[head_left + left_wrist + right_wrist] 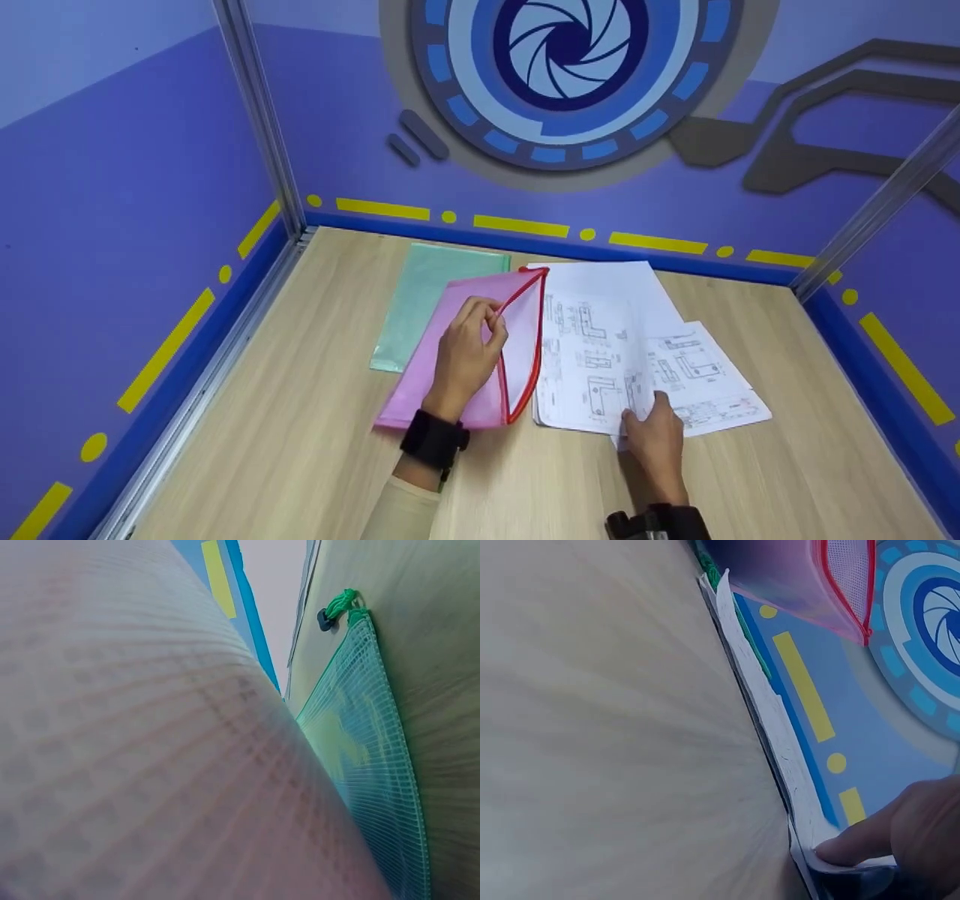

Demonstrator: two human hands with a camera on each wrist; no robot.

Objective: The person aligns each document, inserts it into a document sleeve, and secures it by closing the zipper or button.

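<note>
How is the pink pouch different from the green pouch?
The pink pouch has a red zipper edge, and the left hand holds it open; the green pouch lies flat and untouched. The pink pouch lies partly on top of the green pouch and sits nearer the papers. The green pouch reaches farther toward the back wall. Both are see-through mesh pouches on the wooden table.
</note>
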